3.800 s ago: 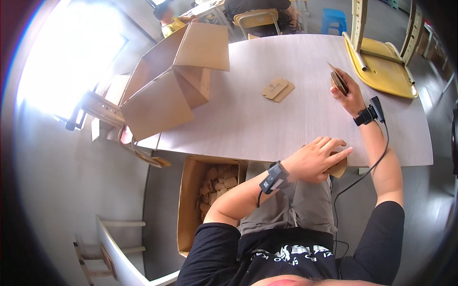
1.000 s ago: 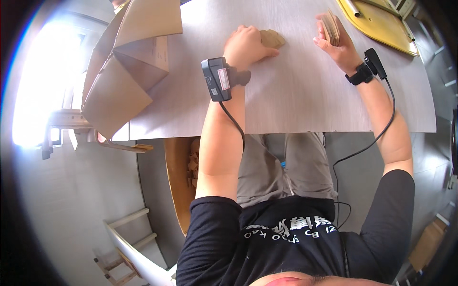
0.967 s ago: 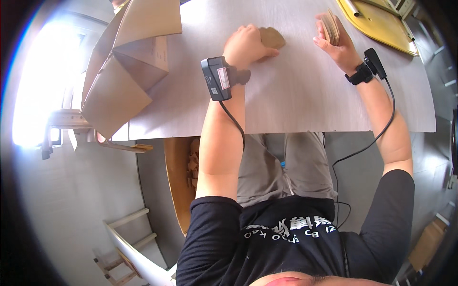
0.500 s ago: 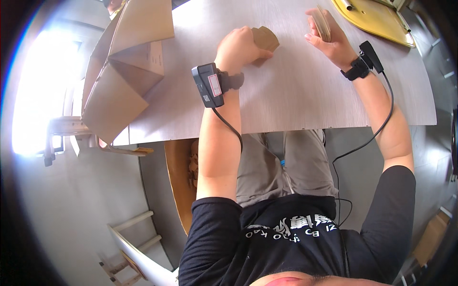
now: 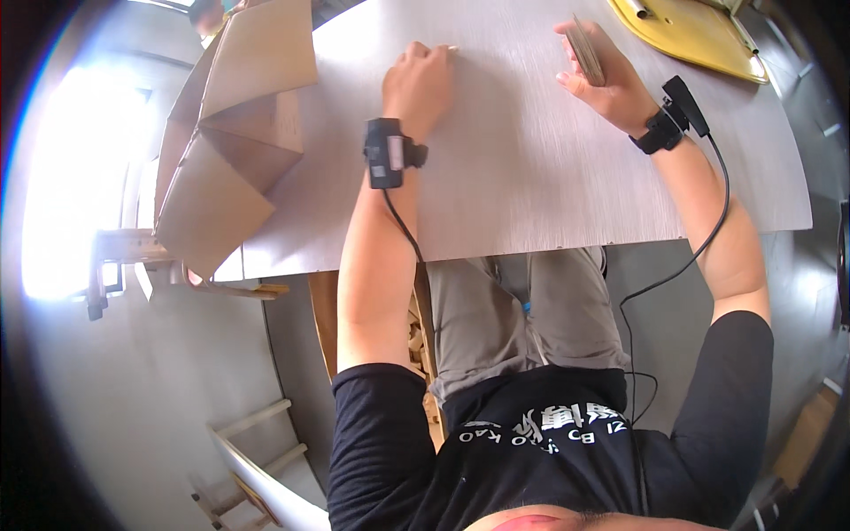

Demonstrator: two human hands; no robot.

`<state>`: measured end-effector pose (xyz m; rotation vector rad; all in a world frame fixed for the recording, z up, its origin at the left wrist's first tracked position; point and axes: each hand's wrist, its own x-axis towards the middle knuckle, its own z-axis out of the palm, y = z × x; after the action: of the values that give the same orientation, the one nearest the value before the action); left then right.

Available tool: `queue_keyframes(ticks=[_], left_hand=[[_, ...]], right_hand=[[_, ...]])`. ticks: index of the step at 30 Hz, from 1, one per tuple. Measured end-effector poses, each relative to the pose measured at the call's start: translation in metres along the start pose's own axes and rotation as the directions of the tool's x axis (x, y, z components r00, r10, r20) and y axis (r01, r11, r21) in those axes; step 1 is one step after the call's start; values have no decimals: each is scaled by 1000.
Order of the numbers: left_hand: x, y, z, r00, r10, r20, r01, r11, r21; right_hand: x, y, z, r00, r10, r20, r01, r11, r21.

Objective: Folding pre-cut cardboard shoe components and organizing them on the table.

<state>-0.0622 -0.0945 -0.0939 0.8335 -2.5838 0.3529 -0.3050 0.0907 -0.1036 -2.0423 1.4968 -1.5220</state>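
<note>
My right hand [image 5: 615,84], at the far right part of the table, grips a small stack of thin brown cardboard pieces [image 5: 584,55], held on edge between thumb and fingers. My left hand [image 5: 421,84] is over the table left of it, back up, fingers curled and closed. A small pale tip shows at its fingertips; what lies under the palm is hidden. Each wrist wears a black strapped device with a cable. Left of the left hand stands an open cardboard box [image 5: 257,66] with its flaps spread.
The pale wooden table [image 5: 522,195] spans the view. A yellow-topped metal-framed thing [image 5: 699,40] lies at the far right. Below the table edge, left of my legs, stands a brown container [image 5: 326,319] with brown scraps. Part of another person [image 5: 208,16] shows at the far left.
My left hand has moved left, toward the box, and the brown cardboard piece seen in it before is no longer visible. My right hand with its stack has barely moved.
</note>
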Motion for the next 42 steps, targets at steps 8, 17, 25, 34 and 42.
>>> queue_keyframes(ticks=[8, 17, 25, 34, 42], left_hand=[[24, -29, -19, 951, -167, 259, 195, 977, -88], [10, -22, 25, 987, -101, 122, 107, 993, -50], [-19, 22, 13, 976, 105, 192, -114, 993, 34], [-33, 63, -22, 956, 286, 57, -283, 957, -58], [-29, 40, -21, 907, 405, 116, -346, 872, -346]], right_hand=[[2, -2, 1, 999, 18, 33, -18, 1000, -11], [-1, 8, -2, 996, 65, 65, -66, 998, 14], [0, 5, 4, 999, 36, 15, -36, 999, -17], [3, 6, 6, 994, -109, 3, 108, 988, -106], [10, -9, 9, 983, -179, 53, 186, 938, -292]])
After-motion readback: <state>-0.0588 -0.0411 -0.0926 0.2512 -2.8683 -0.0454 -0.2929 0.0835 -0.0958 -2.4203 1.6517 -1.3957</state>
